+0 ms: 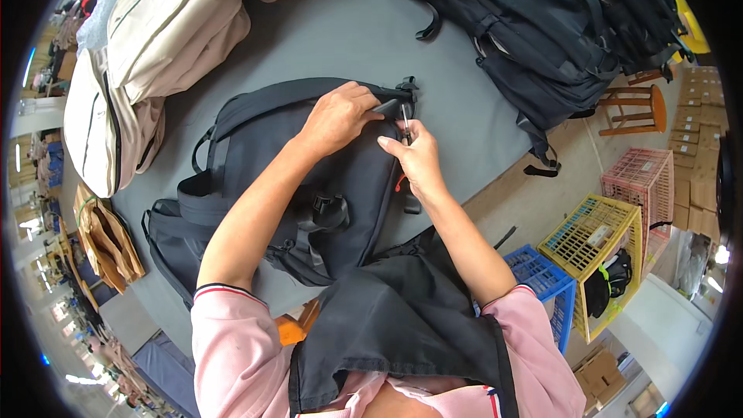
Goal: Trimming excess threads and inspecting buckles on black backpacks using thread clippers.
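Observation:
A black backpack [309,159] lies flat on the grey table in front of me, its straps and buckles loose. My left hand [338,118] is closed on the end of its shoulder strap [290,90], near the bag's right corner. Close beside it, my right hand [418,156] grips thread snips [405,118], a slim tool with a bright metal tip pointing up at the strap end. A bit of orange-red shows below that hand; I cannot make out whether it belongs to the tool. The fingers partly hide the strap end.
Beige backpacks [174,31] are piled at the table's far left, and more black backpacks [534,39] at the far right. Beyond the grey table's [464,135] right edge stand a wooden stool [638,110] and yellow [592,236], blue [542,272] and pink crates [638,178].

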